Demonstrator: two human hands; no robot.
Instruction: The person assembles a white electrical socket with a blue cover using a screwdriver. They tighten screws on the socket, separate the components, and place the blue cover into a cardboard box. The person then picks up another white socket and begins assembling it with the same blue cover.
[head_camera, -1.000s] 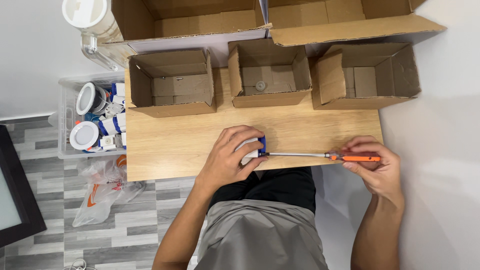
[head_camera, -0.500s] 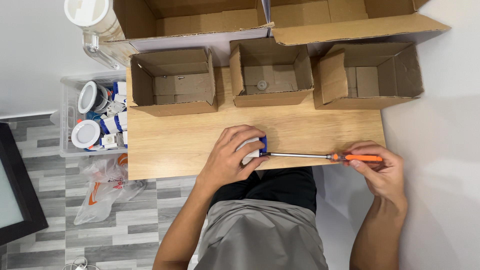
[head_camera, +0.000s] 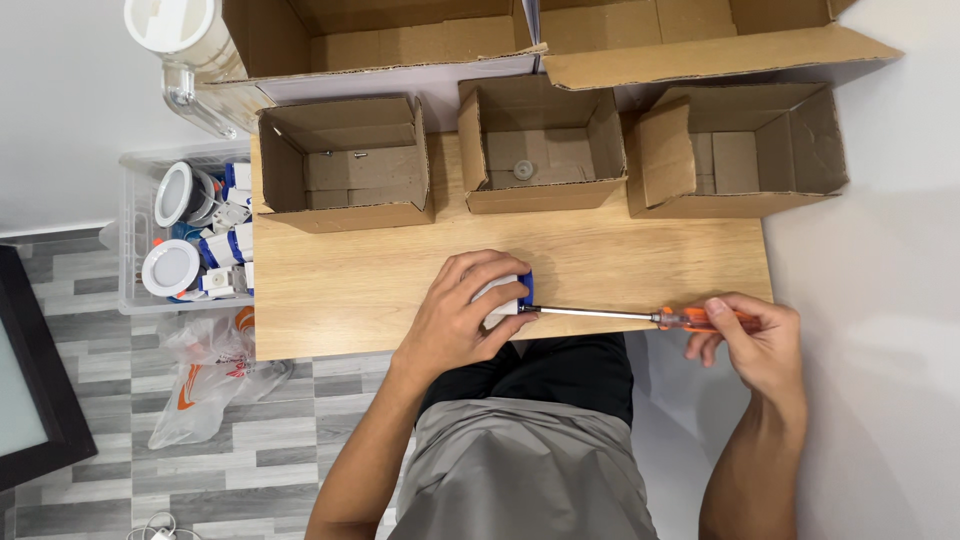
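A small white and blue part (head_camera: 508, 296) is sitting near the front edge of the bench (head_camera: 340, 290), mostly hiding under the left hand (head_camera: 462, 318). A long screwdriver (head_camera: 640, 317) with a thin silver shaft and an orange handle is lying flat and level. Its tip is touching the part's right side. Its handle is sticking out past the bench, in the right hand (head_camera: 755, 340).
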